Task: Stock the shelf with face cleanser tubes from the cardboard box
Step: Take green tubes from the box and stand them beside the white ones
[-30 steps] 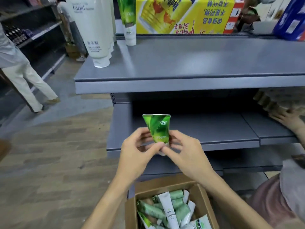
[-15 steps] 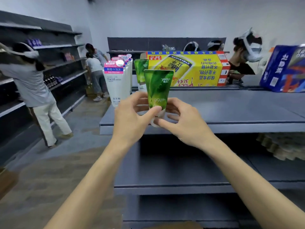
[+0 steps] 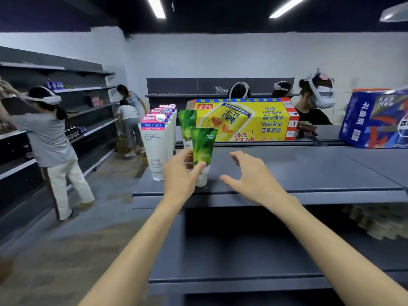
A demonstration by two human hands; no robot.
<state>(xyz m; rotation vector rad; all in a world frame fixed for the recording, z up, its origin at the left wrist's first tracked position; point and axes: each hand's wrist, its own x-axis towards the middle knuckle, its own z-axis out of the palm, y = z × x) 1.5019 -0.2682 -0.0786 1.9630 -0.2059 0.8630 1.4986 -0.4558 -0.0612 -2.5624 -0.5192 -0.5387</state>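
One green tube point(image 3: 203, 151) in left hand point(image 3: 178, 175), right hand point(image 3: 251, 175) just beside.

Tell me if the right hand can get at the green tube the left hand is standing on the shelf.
Probably yes: the right hand hovers open just beside the green tube, with only bare shelf between them.

We stood in a shop: grey metal shelving point(image 3: 287, 173) ran ahead of us, with facial cleanser tubes point(image 3: 155, 149) at 11 o'clock, a yellow drinks carton point(image 3: 242, 120) at 12, and wall racks point(image 3: 88, 111) at 9 being stocked by people point(image 3: 48, 138).
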